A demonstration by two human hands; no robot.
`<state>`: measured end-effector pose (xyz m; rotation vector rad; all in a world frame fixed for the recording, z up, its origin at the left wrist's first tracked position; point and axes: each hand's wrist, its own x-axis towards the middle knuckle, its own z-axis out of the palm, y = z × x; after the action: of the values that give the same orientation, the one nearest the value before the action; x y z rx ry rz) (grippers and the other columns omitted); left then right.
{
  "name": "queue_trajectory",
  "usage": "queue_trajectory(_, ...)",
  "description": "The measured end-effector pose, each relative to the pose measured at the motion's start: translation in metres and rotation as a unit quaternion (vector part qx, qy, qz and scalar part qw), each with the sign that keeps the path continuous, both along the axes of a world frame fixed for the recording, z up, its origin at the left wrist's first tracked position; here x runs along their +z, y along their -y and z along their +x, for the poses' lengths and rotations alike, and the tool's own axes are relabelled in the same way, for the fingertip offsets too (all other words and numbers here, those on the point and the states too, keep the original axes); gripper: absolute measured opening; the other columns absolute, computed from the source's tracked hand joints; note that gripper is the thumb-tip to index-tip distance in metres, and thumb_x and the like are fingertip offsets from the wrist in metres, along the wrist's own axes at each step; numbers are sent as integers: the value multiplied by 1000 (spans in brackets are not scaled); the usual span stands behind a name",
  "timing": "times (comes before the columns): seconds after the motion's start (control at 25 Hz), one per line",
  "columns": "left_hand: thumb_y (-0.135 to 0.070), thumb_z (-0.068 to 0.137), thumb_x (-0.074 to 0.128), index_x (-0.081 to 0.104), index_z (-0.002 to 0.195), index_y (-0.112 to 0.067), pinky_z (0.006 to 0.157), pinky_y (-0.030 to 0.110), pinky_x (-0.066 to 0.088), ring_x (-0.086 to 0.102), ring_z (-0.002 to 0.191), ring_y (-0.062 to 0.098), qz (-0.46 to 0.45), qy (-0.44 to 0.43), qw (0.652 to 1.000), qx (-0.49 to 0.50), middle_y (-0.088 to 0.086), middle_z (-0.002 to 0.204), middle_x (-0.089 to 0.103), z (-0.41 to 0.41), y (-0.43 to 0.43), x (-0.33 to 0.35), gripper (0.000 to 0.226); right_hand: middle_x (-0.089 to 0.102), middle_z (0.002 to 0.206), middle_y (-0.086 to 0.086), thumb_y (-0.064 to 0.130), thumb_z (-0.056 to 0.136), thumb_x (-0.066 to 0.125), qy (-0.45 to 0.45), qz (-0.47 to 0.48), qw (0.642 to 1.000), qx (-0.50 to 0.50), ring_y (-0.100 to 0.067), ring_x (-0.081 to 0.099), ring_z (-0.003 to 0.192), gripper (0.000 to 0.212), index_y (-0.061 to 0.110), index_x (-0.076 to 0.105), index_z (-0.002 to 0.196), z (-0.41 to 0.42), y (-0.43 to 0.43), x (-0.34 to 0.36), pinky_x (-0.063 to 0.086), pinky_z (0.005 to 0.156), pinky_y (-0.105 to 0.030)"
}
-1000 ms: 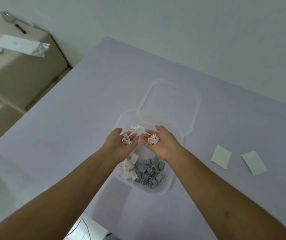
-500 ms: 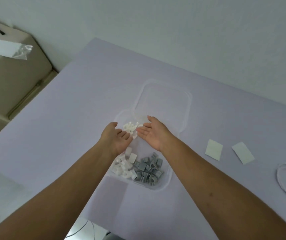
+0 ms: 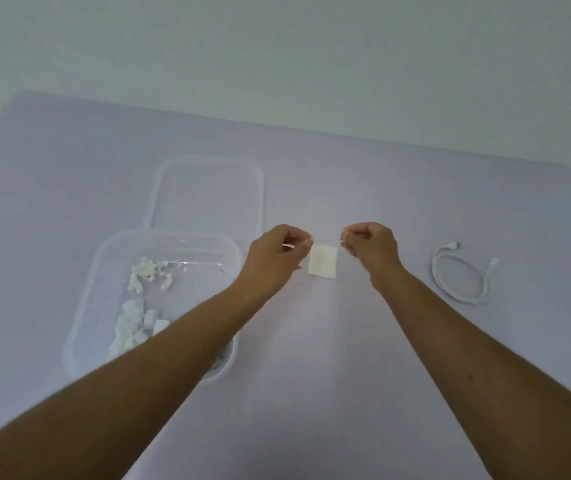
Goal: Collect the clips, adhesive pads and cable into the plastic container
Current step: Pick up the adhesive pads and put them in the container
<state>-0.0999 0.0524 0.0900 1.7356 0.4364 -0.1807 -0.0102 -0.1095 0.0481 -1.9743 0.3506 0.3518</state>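
Both hands work over the lilac table [image 3: 381,341] just right of the plastic container [image 3: 79,327], which sits open with its lid [image 3: 207,192] lying flat behind it and a heap of white clips [image 3: 138,306] already inside. The left hand [image 3: 277,258] is curled, thumb and forefinger pressed together at the top left corner of an adhesive pad [image 3: 322,265] — it looks pinched there, though whether the pad hangs free or lies on the table is hard to tell. The right hand [image 3: 372,247] is curled too, fingertips closed just beside the pad's top right corner; whether it grips the pad, a second pad hidden under the fingers, or nothing, I cannot tell. The white cable [image 3: 460,275] lies coiled on the table well to the right, untouched. The step in hand seems to be lifting the pads toward the container. The risks come from the pad itself: thin and light, it may slip from a corner pinch, or cling to a fingertip if any sticky face is bare and fail to drop. A loose release could land it on the container's rim or on the table beside it. Only one pad shows — any other is hidden, so it could be missed.
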Motion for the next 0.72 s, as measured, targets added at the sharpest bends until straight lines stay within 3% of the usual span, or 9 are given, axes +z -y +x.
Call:
queue_trajectory(0.12,-29,88,65,57,119,-6,88,30,47,57,108,27,235,-42,964,-120,12,120,55,42,35,-50,40,66,106,-18,19,80,74,32,-241,968,65,-29,63,97,37,2,62,110,20,70,-29,45,84,-30)
queue_trajectory(0.2,-40,82,70,45,127,-3,93,39,46,47,117,32,311,-102,938,-114,15,127,43,61,44,-74,64,54,118,-19,26,78,76,33,-268,959,81,-31,59,103,50,5,55,117,30,92,-44,44,86,-30)
queue_trajectory(0.32,-54,68,77,38,128,-2,85,42,47,41,117,31,374,-181,907,-77,12,130,34,67,62,-94,89,40,127,-16,37,73,79,28,-286,952,107,-33,49,114,62,10,50,120,34,98,-62,46,89,-38)
queue_trajectory(0.4,-54,68,76,45,124,-5,79,40,47,40,114,29,398,-189,894,-79,10,128,34,65,73,-102,81,37,127,-14,36,72,79,42,-301,943,135,-31,41,117,60,10,49,117,27,95,-71,42,81,-35)
queue_trajectory(0.48,-46,71,78,49,119,-6,79,40,49,40,113,29,393,-157,904,-68,10,125,36,63,77,-106,69,39,123,-13,35,70,81,64,-287,946,138,-30,40,115,59,8,49,111,22,93,-74,42,77,-35)
queue_trajectory(0.6,-34,70,82,42,120,-5,83,41,50,41,113,30,395,-110,912,-11,12,124,38,59,81,-103,71,49,115,-13,29,70,82,65,-249,957,134,-31,48,108,52,7,49,104,22,91,-73,42,76,-36)
queue_trajectory(0.72,-20,72,82,39,120,-3,89,42,48,49,113,33,345,-132,929,34,16,123,44,57,92,-98,66,60,109,-15,24,82,72,54,-221,963,145,-33,58,99,39,8,49,109,16,89,-70,47,72,-36)
